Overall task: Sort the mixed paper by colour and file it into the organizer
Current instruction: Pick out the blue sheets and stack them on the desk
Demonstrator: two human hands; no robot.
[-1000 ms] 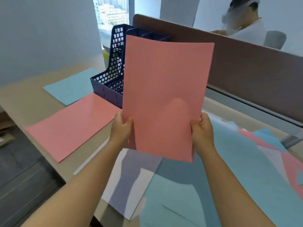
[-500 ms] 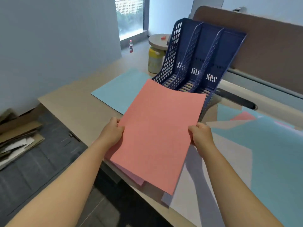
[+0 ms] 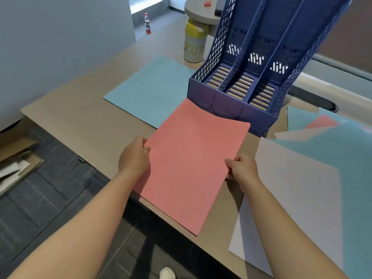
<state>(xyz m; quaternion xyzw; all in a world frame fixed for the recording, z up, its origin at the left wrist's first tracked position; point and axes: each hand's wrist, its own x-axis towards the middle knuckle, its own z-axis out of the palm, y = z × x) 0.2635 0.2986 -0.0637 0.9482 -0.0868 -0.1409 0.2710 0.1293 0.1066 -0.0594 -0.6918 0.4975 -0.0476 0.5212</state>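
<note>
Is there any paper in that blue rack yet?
No, all three slots of the blue rack show only their bare slatted floors, and the pink sheets remain in both hands.

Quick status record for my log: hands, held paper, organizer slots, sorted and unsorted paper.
left hand: grips the pink paper's left edge
right hand: grips its right edge
pink paper: held low over the desk edge, before the organizer
organizer: blue, three slots, all empty
blue sheet: flat on desk, left of organizer
mixed paper: unsorted at right, white, blue, pink

Both hands (image 3: pixel 134 158) apparently grip pink paper (image 3: pixel 193 158).
</note>
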